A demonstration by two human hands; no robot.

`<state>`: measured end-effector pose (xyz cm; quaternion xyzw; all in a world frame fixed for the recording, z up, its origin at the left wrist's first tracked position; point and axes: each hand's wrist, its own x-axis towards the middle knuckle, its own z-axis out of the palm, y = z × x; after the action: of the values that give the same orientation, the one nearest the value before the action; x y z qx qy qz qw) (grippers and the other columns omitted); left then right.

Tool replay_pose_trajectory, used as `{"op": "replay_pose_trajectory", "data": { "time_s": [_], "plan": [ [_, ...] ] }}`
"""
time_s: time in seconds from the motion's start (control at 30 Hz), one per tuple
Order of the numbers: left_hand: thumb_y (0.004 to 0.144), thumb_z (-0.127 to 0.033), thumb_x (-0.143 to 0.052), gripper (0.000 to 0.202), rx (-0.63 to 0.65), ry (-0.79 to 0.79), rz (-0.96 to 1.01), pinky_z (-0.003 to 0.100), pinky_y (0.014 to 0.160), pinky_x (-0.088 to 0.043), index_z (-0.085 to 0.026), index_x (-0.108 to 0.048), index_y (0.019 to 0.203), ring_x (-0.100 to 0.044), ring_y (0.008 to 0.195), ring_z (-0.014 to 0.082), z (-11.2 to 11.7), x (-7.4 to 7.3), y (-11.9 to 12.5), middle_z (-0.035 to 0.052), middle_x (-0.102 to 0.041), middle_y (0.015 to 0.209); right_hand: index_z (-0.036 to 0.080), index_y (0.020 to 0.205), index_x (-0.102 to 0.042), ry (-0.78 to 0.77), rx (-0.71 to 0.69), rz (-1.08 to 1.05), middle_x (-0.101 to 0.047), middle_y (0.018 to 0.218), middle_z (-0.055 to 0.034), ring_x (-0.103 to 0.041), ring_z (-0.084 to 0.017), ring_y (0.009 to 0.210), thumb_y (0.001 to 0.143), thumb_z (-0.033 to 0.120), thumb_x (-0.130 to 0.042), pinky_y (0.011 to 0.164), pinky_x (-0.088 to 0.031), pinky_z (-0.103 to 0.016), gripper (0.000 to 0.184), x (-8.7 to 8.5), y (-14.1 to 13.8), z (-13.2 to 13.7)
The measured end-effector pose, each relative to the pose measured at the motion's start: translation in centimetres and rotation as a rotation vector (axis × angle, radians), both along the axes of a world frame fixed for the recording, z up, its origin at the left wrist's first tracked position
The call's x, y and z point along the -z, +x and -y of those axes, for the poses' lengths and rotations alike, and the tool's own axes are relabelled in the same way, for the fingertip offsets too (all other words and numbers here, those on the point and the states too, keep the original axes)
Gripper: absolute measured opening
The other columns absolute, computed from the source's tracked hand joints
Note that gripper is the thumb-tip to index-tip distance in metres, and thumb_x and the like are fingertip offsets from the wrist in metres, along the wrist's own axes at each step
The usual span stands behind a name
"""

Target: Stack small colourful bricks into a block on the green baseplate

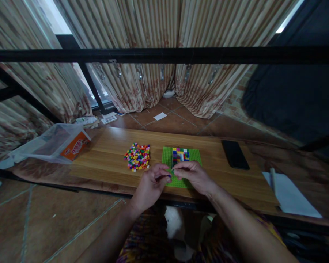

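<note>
My left hand (152, 182) is closed over the near left edge of a green studded baseplate (167, 155). A tiny dark blue or purple brick (169, 176) shows at its thumb and fingertip. Close beside it, my right hand (193, 176) pinches over the baseplate. Something small and greenish is at its fingertips, too small to make out against the plate. Multicoloured bricks (181, 150) are fixed to the plate beyond my right hand, which partly hides them. To the left lies a heap of small coloured toy bricks (137, 157) on the wooden board.
A clear plastic box (55, 140) with an orange label stands at the left end of the wooden board (104, 157). On the right lie a black phone (235, 155) and white paper (293, 195) with a pen (273, 180). A black bar (164, 55) crosses before the curtains.
</note>
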<state>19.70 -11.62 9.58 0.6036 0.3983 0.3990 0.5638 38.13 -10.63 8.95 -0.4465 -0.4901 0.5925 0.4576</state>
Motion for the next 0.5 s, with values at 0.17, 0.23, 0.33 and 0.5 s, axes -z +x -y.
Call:
{"op": "replay_pose_trajectory", "data": {
  "time_s": [0.17,0.23,0.33,0.5],
  "plan": [
    [0.083,-0.022,-0.064,0.010,-0.091,0.049,-0.089,0.026,0.076,-0.054,-0.018,-0.065,0.093,-0.067,0.081,0.0140,-0.3,1.1,-1.5,0.0021,-0.071,0.086,0.022,0.078,-0.078,0.174,0.382,0.210,-0.073,0.075,-0.0024,-0.061,-0.016,0.065,0.068,0.047,-0.080,0.067,-0.051,-0.032,0.027,1.1,3.0,-1.9],
    [0.084,-0.025,-0.064,0.010,-0.135,0.084,-0.158,0.026,0.077,-0.053,-0.018,-0.069,0.090,-0.066,0.081,0.0147,-0.4,1.8,-2.2,0.0024,-0.071,0.086,0.022,0.083,-0.078,0.290,0.459,0.409,-0.074,0.083,-0.0050,-0.065,-0.019,0.075,0.076,0.045,-0.074,0.072,-0.052,-0.035,0.025,1.5,4.2,-2.7],
    [0.084,-0.028,-0.064,0.013,-0.181,0.114,-0.209,0.027,0.078,-0.052,-0.020,-0.072,0.090,-0.066,0.083,0.0158,-0.5,2.9,-3.0,0.0024,-0.072,0.086,0.021,0.085,-0.078,0.404,0.448,0.661,-0.071,0.087,-0.0069,-0.065,-0.020,0.079,0.083,0.041,-0.065,0.074,-0.051,-0.035,0.024,2.0,4.8,-3.7],
    [0.083,-0.026,-0.063,0.012,-0.216,0.121,-0.244,0.027,0.080,-0.053,-0.020,-0.072,0.089,-0.067,0.084,0.0159,-0.2,3.7,-3.7,0.0023,-0.072,0.087,0.023,0.080,-0.077,0.417,0.419,0.931,-0.068,0.088,-0.0055,-0.065,-0.020,0.081,0.083,0.034,-0.063,0.080,-0.049,-0.035,0.018,3.1,4.1,-4.5]
  ]
}}
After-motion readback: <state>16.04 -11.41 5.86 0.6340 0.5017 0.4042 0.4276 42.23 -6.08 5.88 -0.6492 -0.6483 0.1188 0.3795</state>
